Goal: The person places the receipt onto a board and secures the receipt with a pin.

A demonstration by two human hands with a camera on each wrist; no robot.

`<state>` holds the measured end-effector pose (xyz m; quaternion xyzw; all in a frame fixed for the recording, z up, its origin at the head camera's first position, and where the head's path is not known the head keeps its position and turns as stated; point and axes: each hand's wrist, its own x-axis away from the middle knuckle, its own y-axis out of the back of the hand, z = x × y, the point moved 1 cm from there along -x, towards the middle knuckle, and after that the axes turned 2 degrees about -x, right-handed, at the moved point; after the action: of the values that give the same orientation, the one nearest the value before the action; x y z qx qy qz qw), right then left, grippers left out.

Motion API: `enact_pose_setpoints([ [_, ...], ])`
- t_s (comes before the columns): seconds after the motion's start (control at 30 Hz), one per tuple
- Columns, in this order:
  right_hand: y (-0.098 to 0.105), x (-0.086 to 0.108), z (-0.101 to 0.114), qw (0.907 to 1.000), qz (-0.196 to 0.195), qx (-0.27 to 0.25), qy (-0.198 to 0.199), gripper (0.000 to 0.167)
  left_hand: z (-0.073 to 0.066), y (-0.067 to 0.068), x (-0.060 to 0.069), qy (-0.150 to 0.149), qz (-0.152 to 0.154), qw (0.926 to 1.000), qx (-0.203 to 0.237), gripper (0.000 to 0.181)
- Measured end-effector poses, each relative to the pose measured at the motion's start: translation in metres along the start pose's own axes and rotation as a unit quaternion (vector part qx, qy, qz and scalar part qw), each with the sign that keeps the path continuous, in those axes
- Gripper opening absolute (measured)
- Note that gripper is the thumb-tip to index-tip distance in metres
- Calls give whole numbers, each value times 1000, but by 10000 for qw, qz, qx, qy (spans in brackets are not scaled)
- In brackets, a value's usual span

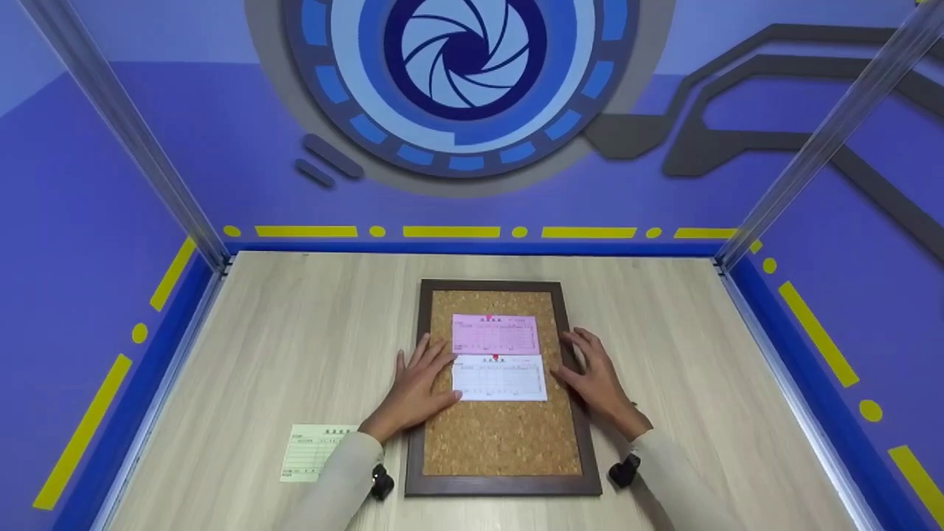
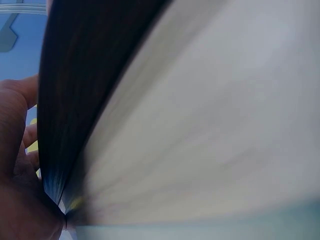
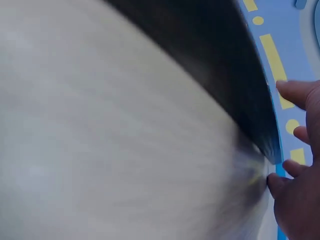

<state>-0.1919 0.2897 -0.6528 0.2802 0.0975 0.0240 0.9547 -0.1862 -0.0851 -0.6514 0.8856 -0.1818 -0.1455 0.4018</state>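
A corkboard in a dark brown frame lies upright to me on the table in the head view. On it, a pink slip sits directly above a white slip, each with a red pushpin at its top edge. My left hand rests across the board's left side, fingers spread, the thumb and a fingertip at the white slip's left edge. On the other side my right hand lies at the right frame edge, fingers loosely bent. Both wrist views show the dark frame side close up.
A light green printed slip lies on the wooden table left of the board, partly covered by my left forearm. Blue panel walls with clear corner posts enclose the table at the back and sides.
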Motion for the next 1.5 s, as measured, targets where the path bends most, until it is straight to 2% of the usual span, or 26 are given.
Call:
enact_pose_setpoints([
  [0.3, 3, 3, -10, 9995, 164, 233, -120, 76, -1, 2, 2, -27, -42, 10000, 46, 70],
  [0.47, 6, 5, -15, 9985, 302, 405, 228, 70, -1, 1, 1, -22, -31, 10000, 52, 71],
  [0.63, 5, 5, -20, 9970, 207, 461, 591, 64, 0, 1, 1, -48, -37, 10000, -63, 71],
  [0.9, 8, 7, -24, 9946, 203, 420, 924, 58, -2, 1, 0, -26, -56, 9999, -145, 71],
  [1.27, 6, 7, -28, 9952, 312, 404, 837, 61, 3, -2, 3, -239, -217, 9994, 79, 74],
  [1.5, 7, 8, -26, 9951, 266, 464, 832, 60, 1, 0, 2, -104, -80, 9999, -44, 73],
])
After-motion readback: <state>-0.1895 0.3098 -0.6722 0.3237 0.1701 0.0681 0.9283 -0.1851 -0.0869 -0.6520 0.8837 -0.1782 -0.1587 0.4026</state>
